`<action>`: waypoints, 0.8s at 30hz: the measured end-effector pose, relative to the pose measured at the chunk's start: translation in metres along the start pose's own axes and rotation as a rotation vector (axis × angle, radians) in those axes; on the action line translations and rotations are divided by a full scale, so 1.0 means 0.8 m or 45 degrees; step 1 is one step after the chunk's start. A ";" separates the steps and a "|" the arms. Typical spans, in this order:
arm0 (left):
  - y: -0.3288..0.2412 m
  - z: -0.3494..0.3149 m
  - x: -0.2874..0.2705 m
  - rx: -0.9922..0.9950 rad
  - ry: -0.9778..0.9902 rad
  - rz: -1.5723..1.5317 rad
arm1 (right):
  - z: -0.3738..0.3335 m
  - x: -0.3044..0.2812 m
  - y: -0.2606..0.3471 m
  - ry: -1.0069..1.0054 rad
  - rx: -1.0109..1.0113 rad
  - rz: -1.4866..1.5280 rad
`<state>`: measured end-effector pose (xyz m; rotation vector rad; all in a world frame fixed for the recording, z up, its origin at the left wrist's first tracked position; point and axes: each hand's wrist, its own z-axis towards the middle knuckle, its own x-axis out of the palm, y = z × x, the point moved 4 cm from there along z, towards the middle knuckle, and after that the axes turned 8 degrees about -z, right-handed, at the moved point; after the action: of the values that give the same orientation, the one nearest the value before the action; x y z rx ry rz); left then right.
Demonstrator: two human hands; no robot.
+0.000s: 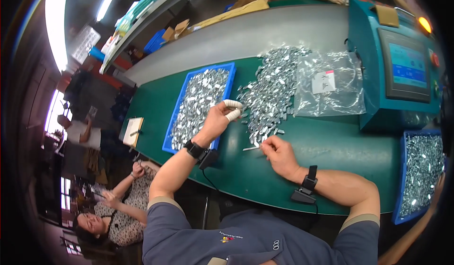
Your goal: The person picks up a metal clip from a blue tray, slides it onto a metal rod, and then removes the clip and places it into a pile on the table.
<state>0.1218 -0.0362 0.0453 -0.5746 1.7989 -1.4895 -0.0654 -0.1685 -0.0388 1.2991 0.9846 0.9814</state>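
Note:
A heap of small shiny metal pieces point(272, 83) spreads over the green tabletop. My left hand point(222, 118) is between this heap and a blue tray point(230, 83) filled with similar pieces. White wraps cover its thumb and a finger; these are drawn together, and what they hold, if anything, is hidden. At the near end of the heap, my right hand point(282, 158) has its thumb and forefinger pinched at a small metal piece point(256, 145). A thin strip point(249, 149) lies just beside those fingertips. Both wrists carry black straps with small devices.
A clear plastic bag point(326, 97) with a paper label lies right of the heap. Beyond it stands a teal machine point(373, 85) with a screen. Another full blue tray point(404, 180) is at the far right, a notepad point(133, 131) at the left. Other people are nearby.

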 end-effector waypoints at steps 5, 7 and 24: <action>0.047 -0.114 0.010 -0.170 -0.093 -0.384 | 0.007 0.001 0.005 0.042 0.028 0.110; 0.061 -0.135 0.016 -0.208 -0.144 -0.442 | 0.011 0.002 0.007 0.024 0.011 0.117; 0.091 -0.143 0.072 -0.082 0.069 -0.696 | 0.000 0.006 0.009 0.140 0.027 -0.158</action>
<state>0.0056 0.0131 -0.0305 -1.1366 1.8210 -1.8145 -0.0644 -0.1639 -0.0314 1.1968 1.1492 0.9571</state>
